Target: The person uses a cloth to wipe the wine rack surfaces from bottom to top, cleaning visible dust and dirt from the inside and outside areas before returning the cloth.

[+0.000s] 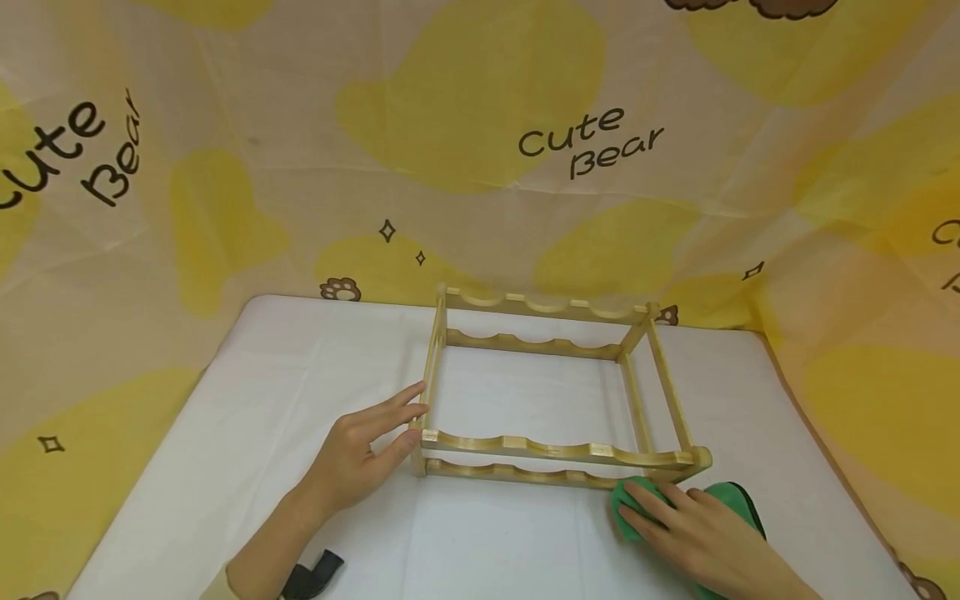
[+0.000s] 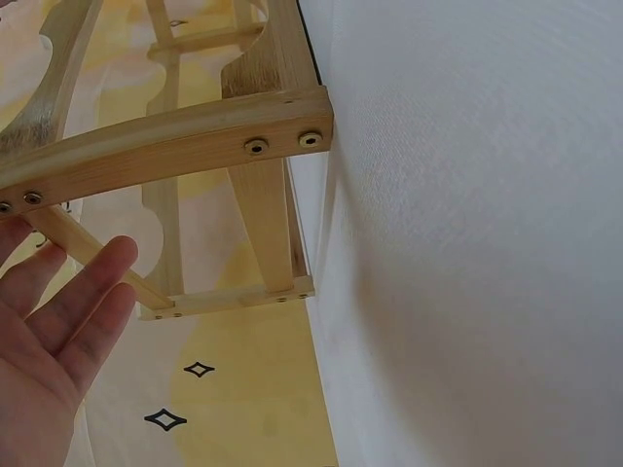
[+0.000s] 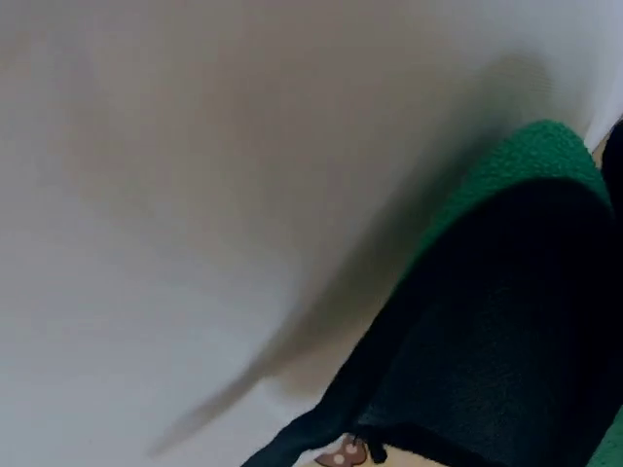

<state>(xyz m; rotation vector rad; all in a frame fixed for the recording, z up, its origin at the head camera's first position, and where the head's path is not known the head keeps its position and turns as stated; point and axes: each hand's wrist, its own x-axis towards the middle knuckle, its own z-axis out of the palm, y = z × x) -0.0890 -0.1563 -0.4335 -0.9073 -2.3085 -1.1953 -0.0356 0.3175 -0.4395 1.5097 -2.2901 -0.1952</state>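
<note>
A pale wooden rack (image 1: 555, 450) with scalloped rails stands on a white table. My left hand (image 1: 360, 454) is at its left end, relaxed fingers and thumb touching the frame near the front corner. In the left wrist view, that hand (image 2: 58, 331) has its fingers spread beside the end bar (image 2: 185, 146), which shows metal bolts. My right hand (image 1: 693, 525) grips a green cloth (image 1: 633, 508) at the rack's lower front right corner. More of the dark-edged cloth (image 3: 545, 151) hangs in the right wrist view, hiding the right fingers there.
The white table (image 1: 300, 367) spreads around the rack. A small black object (image 1: 318, 575) lies by the left forearm. Behind and on both sides hangs a yellow patterned fabric (image 1: 480, 100) with "Cute Bear" lettering.
</note>
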